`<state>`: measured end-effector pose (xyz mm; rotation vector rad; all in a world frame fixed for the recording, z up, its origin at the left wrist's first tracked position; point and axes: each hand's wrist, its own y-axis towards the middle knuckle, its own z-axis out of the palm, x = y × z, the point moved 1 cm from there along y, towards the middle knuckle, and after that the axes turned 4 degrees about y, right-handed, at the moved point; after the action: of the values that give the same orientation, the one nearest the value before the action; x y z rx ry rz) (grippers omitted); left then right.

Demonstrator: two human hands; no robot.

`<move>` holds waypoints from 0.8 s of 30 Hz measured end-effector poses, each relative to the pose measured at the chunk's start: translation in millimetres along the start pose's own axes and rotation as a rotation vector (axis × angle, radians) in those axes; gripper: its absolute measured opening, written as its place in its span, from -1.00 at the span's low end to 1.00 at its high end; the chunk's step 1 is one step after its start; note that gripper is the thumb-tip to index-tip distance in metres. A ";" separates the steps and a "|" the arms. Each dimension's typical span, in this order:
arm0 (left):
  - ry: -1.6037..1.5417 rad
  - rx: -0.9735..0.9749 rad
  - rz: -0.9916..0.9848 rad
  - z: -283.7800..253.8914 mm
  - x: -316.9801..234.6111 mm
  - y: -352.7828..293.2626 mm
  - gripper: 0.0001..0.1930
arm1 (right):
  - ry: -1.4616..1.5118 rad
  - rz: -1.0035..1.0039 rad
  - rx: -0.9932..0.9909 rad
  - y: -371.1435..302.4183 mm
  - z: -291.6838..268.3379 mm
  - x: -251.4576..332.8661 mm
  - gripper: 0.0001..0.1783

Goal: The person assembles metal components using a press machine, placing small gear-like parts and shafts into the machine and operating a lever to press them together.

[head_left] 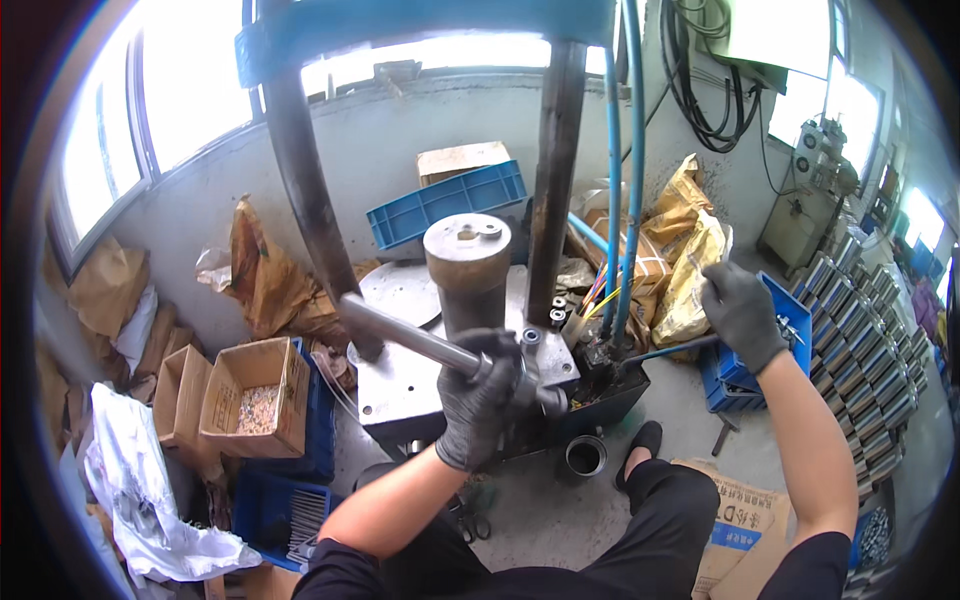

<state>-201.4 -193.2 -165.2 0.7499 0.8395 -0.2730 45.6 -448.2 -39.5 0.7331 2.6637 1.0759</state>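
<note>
My left hand (482, 400), in a dark glove, is wrapped round a steel rod (405, 333). The rod tilts across the front of the press, its far end up to the left; a thicker metal fitting (548, 402) shows at its near end. My right hand (745, 312), also gloved, is raised beside the blue bins at the right. Its fingers are curled in, and whether anything is inside them is hidden. Close below that hand ends a dark lever (672, 349). Behind the rod, a round metal ram (467, 262) stands on the press's pale steel plate (400, 395).
Two dark press columns (300, 190) rise under a blue crossbeam (430, 32). Stacked blue bins (790, 315) hold small metal parts, with rows of steel tubes (860, 350) beyond. A cardboard box (262, 395) stands left. A black cup-shaped part (583, 458) sits on the floor near my foot.
</note>
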 end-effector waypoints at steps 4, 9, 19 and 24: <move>-0.287 0.048 -0.691 -35.7 25.5 -24.2 -0.48 | 0.054 -0.150 0.065 -70.9 -23.3 36.1 -0.81; -0.483 -0.118 -1.023 -75.0 76.6 -8.4 -0.69 | 0.335 -0.262 0.181 -142.1 -20.9 123.4 -0.71; -0.378 -0.153 -1.099 -106.4 125.8 -3.8 -0.65 | 0.835 0.117 0.381 -221.5 94.4 187.7 -0.68; -0.303 0.042 -1.083 -139.0 149.0 -12.1 -0.45 | 0.817 0.207 0.456 -242.6 115.6 180.9 -0.73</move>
<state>-189.9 -95.4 -344.0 0.2102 0.8823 -1.3354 -163.2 -437.0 -287.0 0.7710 3.6851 0.9595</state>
